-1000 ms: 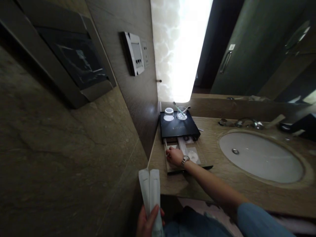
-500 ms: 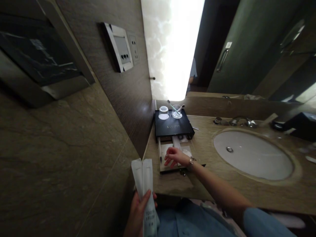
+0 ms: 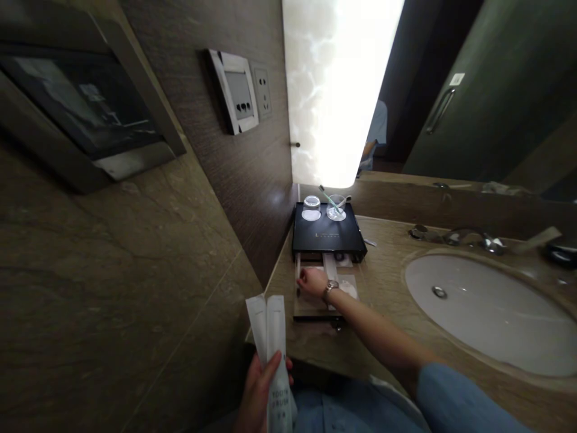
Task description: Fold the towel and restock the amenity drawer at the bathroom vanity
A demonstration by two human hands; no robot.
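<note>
Right hand [image 3: 314,282] at drawer [image 3: 311,318], glasses [image 3: 311,208] beyond

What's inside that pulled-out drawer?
The drawer holds a long pale strip and, right of it, a flat packet showing something round and white. The right hand covers part of the contents; the black box hides anything farther back.

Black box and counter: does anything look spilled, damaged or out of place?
Perhaps out of place: a small pale item lies loose on the counter right of the black box, outside its open drawer. No spill or damage shows.
</note>
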